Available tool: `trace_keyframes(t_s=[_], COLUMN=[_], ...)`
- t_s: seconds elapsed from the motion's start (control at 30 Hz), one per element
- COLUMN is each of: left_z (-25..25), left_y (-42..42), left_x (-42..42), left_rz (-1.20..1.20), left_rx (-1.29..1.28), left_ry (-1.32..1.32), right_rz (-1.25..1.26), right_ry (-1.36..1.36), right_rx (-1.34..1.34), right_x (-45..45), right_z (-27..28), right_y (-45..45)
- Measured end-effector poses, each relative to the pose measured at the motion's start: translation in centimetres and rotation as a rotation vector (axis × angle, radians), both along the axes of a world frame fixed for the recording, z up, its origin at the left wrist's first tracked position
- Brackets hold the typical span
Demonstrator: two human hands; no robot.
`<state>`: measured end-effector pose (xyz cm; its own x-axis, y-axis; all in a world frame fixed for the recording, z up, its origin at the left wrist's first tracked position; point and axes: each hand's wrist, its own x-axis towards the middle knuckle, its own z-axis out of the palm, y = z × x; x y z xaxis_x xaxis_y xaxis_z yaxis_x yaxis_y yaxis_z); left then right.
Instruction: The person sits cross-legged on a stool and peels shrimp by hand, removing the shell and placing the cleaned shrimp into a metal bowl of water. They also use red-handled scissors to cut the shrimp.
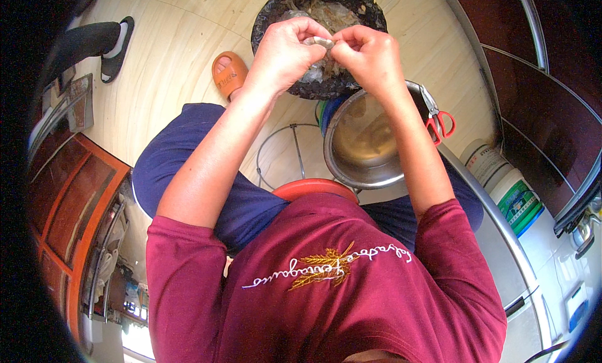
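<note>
My left hand [287,54] holds a small pale greyish piece [320,42], perhaps a peeled shrimp, between thumb and fingers. The fingertips of my right hand [364,54] pinch the piece's right end. Both hands are above a waste bin lined with a black plastic bag [317,91], which holds scraps and clear plastic. Below my right hand is a metal basin [348,172] with shallow liquid and a few dim pieces in it, partly hidden by my right forearm. Red-handled scissors [437,118] rest at the basin's right rim.
A wire ring stand [295,144] and the edge of a red stool or basin [315,189] are near my lap. Lidded buckets [517,200] stand at the right by dark cabinets [531,94]. Another person's dark-clothed leg [89,40] shows at the upper left. A wooden cabinet [77,189] is at the left.
</note>
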<state>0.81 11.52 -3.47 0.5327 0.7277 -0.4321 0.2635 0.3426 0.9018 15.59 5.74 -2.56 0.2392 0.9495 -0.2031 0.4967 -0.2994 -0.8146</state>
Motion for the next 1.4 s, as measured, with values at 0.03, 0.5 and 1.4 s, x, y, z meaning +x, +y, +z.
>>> trace_keyframes(t_s=[0.03,0.5,1.4], left_z=[0.1,1.0,3.0], left_y=[0.2,0.6,0.6], left_x=[0.0,0.7,1.6], left_rz=[0.011,-0.05,-0.041], left_rx=[-0.032,0.12,-0.184], left_ry=[-0.034,-0.036,-0.281], right_rz=[-0.055,-0.195,-0.278], right_ry=[0.141,0.37,0.059], right_rx=[-0.058,-0.011,0.302], right_x=[0.1,0.4,-0.4], right_z=[0.0,0.9,4.7], right_y=[0.1,-0.4,-2.3])
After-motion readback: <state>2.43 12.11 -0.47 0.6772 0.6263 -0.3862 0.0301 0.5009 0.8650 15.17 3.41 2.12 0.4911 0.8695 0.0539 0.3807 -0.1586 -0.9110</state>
